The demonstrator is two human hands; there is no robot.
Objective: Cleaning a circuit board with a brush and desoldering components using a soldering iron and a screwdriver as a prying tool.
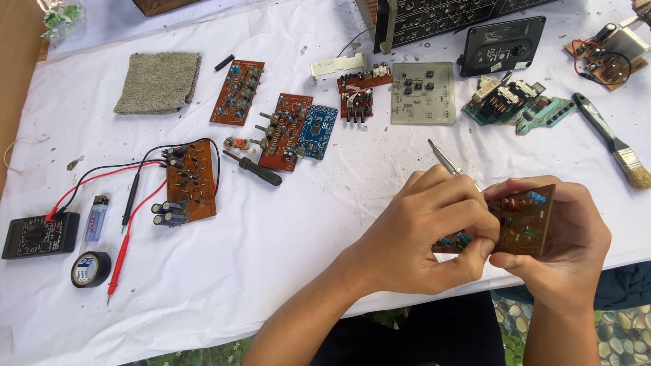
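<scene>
While both hands, left hand (417,234) and right hand (566,240), grip one small brown circuit board (522,220) above the white-covered tabletop's (271,257) near edge, the left also holds one thin metal-tipped tool (444,159). Four more brown circuit boards (190,181), one blue board (317,131), one black screwdriver (254,169) and one black multimeter (39,234) lie on the tabletop.

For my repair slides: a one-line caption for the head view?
Both hands, left hand and right hand, grip a brown circuit board over a white-covered table.

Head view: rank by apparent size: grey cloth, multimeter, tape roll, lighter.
1. grey cloth, though it lies farthest from the camera
2. multimeter
3. tape roll and lighter: similar overall, round versus long and thin, so unranked.
</scene>
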